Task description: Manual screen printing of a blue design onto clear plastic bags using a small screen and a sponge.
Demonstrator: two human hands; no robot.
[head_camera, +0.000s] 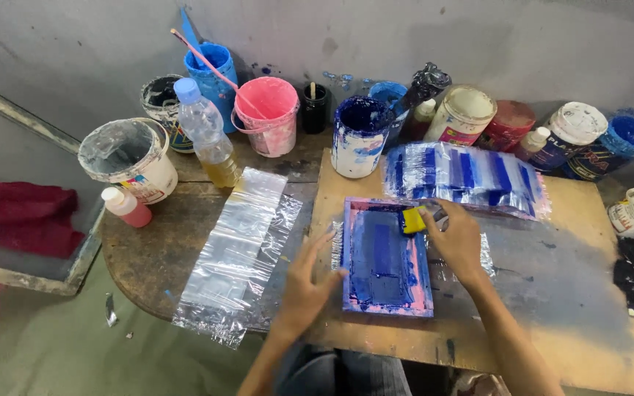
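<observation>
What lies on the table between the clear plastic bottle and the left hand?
In the head view, clear plastic bags lie between the bottle and the left hand.

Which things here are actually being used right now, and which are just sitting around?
In use: small screen frame steadied by left hand; yellow squeegee in right hand; plastic sheet under the frame.

Lying about: pink bucket, water bottle, white tub, red cloth.
</observation>
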